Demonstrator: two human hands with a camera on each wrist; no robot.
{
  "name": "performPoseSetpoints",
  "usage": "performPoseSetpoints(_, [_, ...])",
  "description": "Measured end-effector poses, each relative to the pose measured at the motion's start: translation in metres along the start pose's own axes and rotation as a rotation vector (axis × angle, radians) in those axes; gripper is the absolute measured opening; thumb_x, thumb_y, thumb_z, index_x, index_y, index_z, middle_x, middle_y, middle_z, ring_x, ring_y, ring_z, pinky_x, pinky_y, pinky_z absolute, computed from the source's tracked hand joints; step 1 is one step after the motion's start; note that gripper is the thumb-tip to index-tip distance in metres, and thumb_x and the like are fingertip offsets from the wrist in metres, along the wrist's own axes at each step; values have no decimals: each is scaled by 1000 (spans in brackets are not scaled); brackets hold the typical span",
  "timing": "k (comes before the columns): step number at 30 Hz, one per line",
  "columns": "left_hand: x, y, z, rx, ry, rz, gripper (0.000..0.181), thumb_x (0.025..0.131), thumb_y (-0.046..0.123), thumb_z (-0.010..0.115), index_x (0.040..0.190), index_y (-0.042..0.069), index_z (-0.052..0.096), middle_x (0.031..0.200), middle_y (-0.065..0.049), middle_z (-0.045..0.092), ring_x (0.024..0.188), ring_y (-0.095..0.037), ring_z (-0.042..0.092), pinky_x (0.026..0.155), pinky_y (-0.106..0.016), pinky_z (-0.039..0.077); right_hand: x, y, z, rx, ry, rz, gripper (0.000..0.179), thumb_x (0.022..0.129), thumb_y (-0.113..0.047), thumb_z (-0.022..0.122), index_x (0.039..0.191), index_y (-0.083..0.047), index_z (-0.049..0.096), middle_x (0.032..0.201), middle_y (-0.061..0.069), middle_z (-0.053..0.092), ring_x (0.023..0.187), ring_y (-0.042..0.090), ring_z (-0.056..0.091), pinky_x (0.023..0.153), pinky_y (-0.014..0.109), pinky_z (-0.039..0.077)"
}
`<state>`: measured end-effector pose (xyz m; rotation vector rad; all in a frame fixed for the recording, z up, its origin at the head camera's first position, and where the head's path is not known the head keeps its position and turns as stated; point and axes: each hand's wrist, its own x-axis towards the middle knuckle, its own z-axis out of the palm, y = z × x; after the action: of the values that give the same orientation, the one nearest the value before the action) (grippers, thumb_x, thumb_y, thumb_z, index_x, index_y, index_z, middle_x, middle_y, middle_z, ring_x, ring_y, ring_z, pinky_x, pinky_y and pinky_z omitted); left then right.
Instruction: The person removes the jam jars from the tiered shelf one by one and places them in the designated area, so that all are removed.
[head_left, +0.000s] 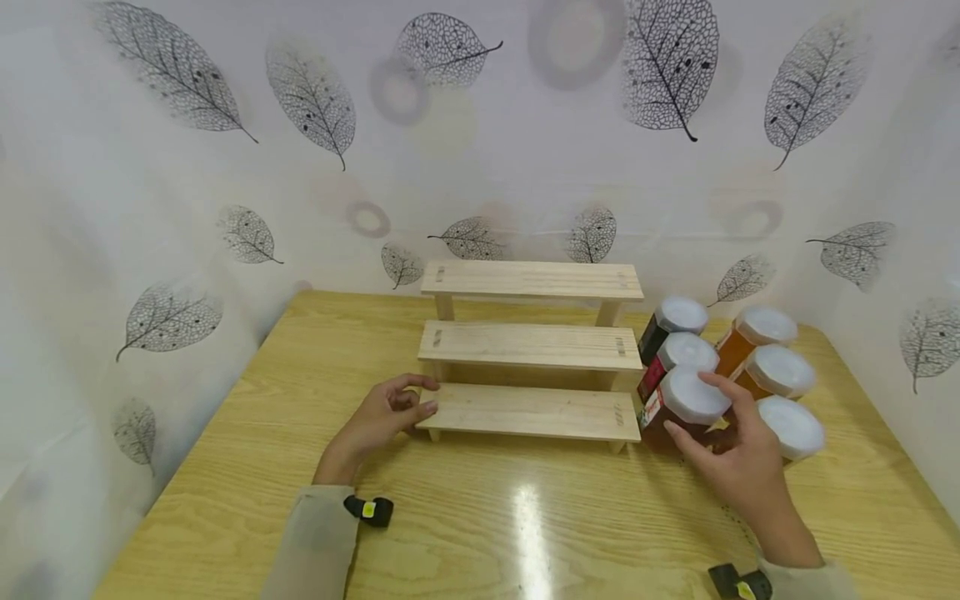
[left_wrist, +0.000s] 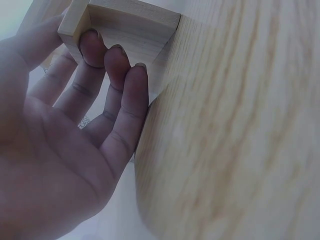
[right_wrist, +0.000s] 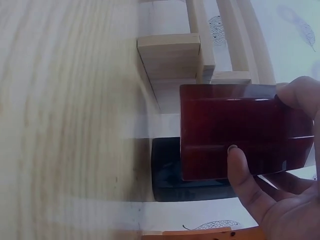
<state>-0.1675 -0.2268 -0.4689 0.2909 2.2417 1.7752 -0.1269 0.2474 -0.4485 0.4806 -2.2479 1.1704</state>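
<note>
A three-tier wooden step rack [head_left: 528, 410] stands on the table. My left hand [head_left: 384, 414] grips the left end of its lowest board by thumb and fingers. In the left wrist view the curled fingertips [left_wrist: 136, 82] lie by the end of the board. My right hand [head_left: 750, 462] holds a jar [head_left: 693, 398] with a white lid and dark red contents, just right of the rack. Seen from the right wrist, thumb and fingers span the red jar [right_wrist: 240, 132], its base a little off the tabletop. Behind it stand a red-labelled jar [head_left: 690, 352] and a black jar [head_left: 681, 315].
To the right is a row of white-lidded jars: an amber one [head_left: 761, 327] at the back, another amber jar [head_left: 780, 372] in the middle and a jar [head_left: 791, 427] in front, partly behind my right hand. A leaf-patterned curtain [head_left: 510, 167] surrounds the wooden table [head_left: 450, 517].
</note>
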Motion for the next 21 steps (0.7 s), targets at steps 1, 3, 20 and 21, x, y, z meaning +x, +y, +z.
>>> performPoseSetpoints(1, [0, 0, 0, 2, -1, 1, 34, 102, 20, 69, 135, 9, 63, 75, -5, 58, 70, -20, 54, 66, -34, 54, -1, 1, 1, -4, -3, 1, 92, 60, 26, 84, 143, 7, 50, 122, -3, 56, 64, -1, 57, 56, 10, 47])
performPoseSetpoints(3, [0, 0, 0, -3, -3, 4, 35, 102, 19, 69, 135, 9, 62, 75, -5, 58, 70, -20, 54, 66, -34, 54, -1, 1, 2, -14, -7, 17, 93, 61, 24, 85, 145, 5, 50, 124, 5, 57, 66, 0, 57, 56, 10, 47])
performPoseSetpoints(20, [0, 0, 1, -4, 12, -10, 34, 101, 17, 70, 133, 8, 63, 77, -4, 56, 71, -19, 53, 65, -31, 52, -5, 1, 7, -136, -40, 115, 87, 67, 9, 89, 143, 3, 47, 143, 27, 52, 87, -6, 50, 60, 11, 46])
performPoseSetpoints(21, [0, 1, 1, -4, 10, -8, 34, 102, 17, 70, 133, 8, 63, 78, -4, 56, 71, -19, 53, 65, -31, 52, -5, 2, 7, -142, -42, 117, 88, 67, 8, 89, 143, 2, 47, 145, 27, 51, 90, -6, 49, 61, 10, 46])
